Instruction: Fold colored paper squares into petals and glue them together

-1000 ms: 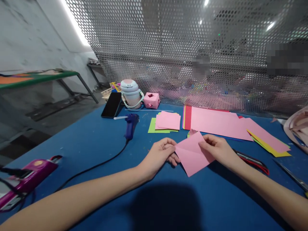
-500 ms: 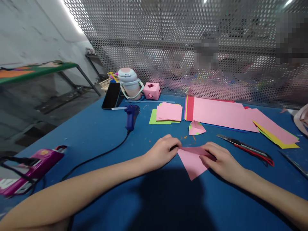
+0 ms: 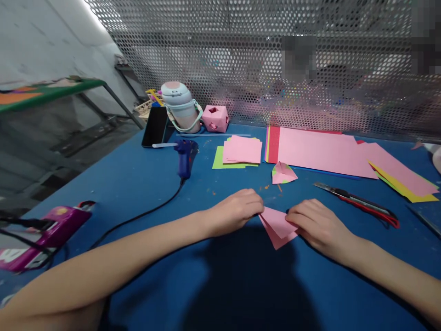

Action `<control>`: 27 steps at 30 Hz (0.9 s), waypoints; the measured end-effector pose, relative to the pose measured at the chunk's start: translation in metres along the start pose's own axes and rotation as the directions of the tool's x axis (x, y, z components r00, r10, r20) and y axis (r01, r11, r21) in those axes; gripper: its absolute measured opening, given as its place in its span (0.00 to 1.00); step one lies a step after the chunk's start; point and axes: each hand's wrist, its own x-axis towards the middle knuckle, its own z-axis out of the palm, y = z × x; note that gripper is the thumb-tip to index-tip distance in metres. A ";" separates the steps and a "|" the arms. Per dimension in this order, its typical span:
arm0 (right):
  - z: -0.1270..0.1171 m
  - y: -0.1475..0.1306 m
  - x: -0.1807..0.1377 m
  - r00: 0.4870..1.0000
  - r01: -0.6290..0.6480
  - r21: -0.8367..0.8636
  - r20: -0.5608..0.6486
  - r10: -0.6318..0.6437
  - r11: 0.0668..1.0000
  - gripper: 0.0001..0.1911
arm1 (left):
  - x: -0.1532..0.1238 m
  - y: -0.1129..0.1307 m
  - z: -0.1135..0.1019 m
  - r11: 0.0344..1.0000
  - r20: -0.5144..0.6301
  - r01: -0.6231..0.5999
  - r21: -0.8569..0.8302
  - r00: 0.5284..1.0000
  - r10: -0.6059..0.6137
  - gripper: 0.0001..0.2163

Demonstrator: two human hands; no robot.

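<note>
A folded pink paper square [image 3: 278, 224] lies on the blue table [image 3: 144, 184], pinned between both hands. My left hand [image 3: 237, 209] pinches its left corner with closed fingers. My right hand [image 3: 317, 225] presses down on its right side, fingers curled over the fold. A small folded pink-and-green paper piece [image 3: 283, 173] sits just beyond the hands.
A blue glue gun [image 3: 184, 156] with a black cord lies to the left. A stack of pink squares on green paper [image 3: 241, 151], large pink sheets [image 3: 320, 151], a cutter knife [image 3: 358, 202], a phone [image 3: 155, 133], a bottle [image 3: 179, 108], a pink paper cube [image 3: 215, 118] and a magenta tool [image 3: 44, 234] surround them. Mesh screen behind.
The pink sheet, open a second ago, has been folded over into a smaller triangle and pressed flat. Both hands moved closer together and slightly nearer to me.
</note>
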 end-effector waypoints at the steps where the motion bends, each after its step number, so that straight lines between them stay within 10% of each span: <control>1: -0.001 0.000 0.000 1.000 0.003 -0.008 0.019 -0.003 1.000 0.12 | 0.000 0.000 0.000 1.000 0.016 -0.007 0.002 1.000 0.007 0.14; 27: -0.005 -0.013 0.001 0.983 0.173 -0.211 0.092 -0.157 0.962 0.12 | -0.001 0.000 -0.007 0.923 0.142 -0.164 0.347 0.982 0.122 0.13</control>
